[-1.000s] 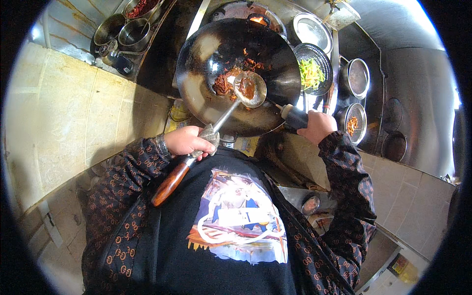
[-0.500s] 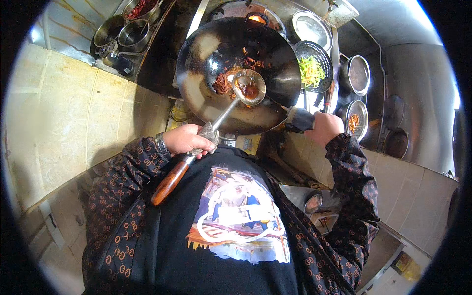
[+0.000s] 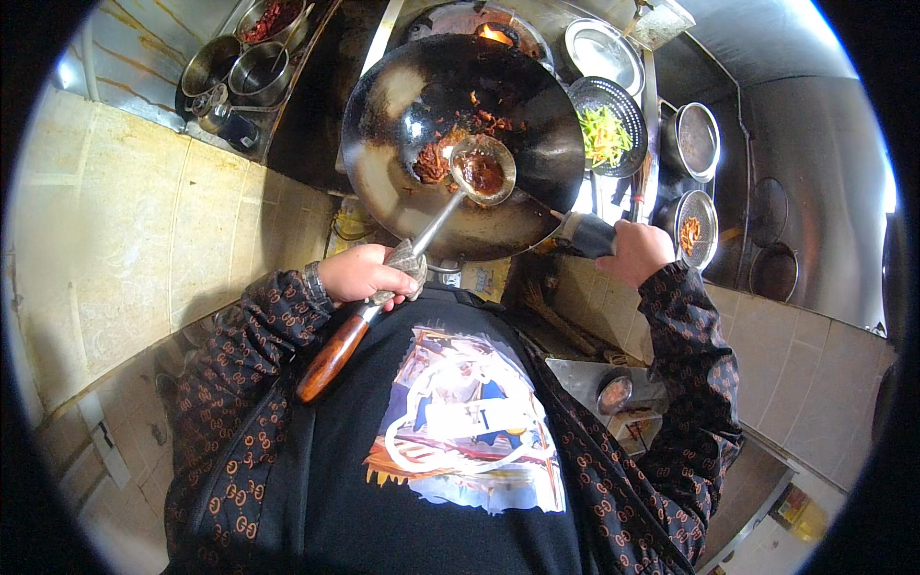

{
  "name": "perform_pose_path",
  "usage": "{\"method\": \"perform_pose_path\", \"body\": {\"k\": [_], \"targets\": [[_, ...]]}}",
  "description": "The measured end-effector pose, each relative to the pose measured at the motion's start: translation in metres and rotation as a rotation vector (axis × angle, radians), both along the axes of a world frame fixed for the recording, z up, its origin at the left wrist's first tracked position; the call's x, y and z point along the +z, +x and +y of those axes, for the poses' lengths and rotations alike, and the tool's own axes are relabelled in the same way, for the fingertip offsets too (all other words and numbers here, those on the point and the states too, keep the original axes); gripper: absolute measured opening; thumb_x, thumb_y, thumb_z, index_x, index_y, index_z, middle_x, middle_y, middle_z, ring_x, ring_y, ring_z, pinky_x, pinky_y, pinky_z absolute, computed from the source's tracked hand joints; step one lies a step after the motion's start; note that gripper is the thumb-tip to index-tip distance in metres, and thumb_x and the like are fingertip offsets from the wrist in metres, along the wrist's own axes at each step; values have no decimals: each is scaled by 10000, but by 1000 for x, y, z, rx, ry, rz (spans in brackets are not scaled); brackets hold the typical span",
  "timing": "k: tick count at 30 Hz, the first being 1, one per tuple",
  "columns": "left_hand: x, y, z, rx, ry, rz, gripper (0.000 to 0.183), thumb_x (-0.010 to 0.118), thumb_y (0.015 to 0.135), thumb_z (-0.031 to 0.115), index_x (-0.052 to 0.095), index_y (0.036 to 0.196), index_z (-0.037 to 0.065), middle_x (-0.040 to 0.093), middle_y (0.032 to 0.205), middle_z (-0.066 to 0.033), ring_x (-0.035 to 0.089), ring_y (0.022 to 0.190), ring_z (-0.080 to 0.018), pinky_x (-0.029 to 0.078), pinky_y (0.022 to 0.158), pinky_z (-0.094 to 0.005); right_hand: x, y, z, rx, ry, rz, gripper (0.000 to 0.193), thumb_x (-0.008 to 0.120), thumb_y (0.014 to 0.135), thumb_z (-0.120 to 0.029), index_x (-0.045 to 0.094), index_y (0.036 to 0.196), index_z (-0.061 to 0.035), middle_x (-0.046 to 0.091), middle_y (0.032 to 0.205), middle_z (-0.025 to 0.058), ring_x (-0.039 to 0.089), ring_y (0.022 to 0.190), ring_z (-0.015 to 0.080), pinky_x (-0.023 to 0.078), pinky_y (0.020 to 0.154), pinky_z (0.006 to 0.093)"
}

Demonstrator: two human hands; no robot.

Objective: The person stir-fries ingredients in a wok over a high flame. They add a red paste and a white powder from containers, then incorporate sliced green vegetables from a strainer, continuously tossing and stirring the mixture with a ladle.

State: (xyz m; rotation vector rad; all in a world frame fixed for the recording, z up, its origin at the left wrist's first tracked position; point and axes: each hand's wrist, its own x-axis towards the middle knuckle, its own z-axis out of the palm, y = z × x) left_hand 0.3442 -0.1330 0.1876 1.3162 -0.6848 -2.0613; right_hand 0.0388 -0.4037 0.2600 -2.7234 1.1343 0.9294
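Note:
My left hand [image 3: 362, 273] is closed round the metal shaft of a ladle [image 3: 436, 222], at a spot wrapped with a grey rag [image 3: 408, 268]. The ladle's brown wooden grip [image 3: 332, 360] sticks out below that hand. Its bowl, with dark reddish-brown liquid in it, is inside a large wok [image 3: 517, 110], beside some dark red cooked bits [image 3: 431, 165]. More bits are scattered on the wok's surface. On the right, my right hand [image 3: 640, 252] grips the wok's dark-wrapped handle [image 3: 586, 235].
Orange flame [image 3: 495, 34] shows at the burner behind the wok. To the right stand a black perforated strainer [image 3: 632, 115] of green strips, a round metal dish [image 3: 602, 53] and a sieve [image 3: 706, 235] with orange-brown pieces. Metal pots [image 3: 259, 72] stand at the far left.
More of the flame shows behind the wok. The whole view has shifted slightly; both hands keep their grips, and the ladle stays in nearly the same place.

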Motion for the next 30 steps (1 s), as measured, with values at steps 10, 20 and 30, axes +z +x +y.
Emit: {"method": "perform_pose_path", "body": {"k": [10,20,30], "targets": [[0,0,4,23,-4,-9,137,621,938,161,632,924,25,629,802,-22,582,686,-89,489,616,-236,5,-18,10,-13,-49,-75,471,797,748,-431,662,964,-35,701,838,163,697,815,352,561,727,446],[-4,7,11,81,32,27,141,636,937,165,637,928,24,636,805,-15,596,693,-66,487,623,-218,21,-43,37,-345,56,-543,573,841,728,-330,593,1134,-10,676,1021,179,668,967,340,534,848,407],[-17,29,-13,-376,-283,-1321,240,632,802,154,584,946,-33,679,809,-208,690,761,-364,551,694,-446,55,29,31,-332,428,-1330,668,835,773,-186,487,1305,23,641,1191,96,619,1083,183,473,972,328]]}}
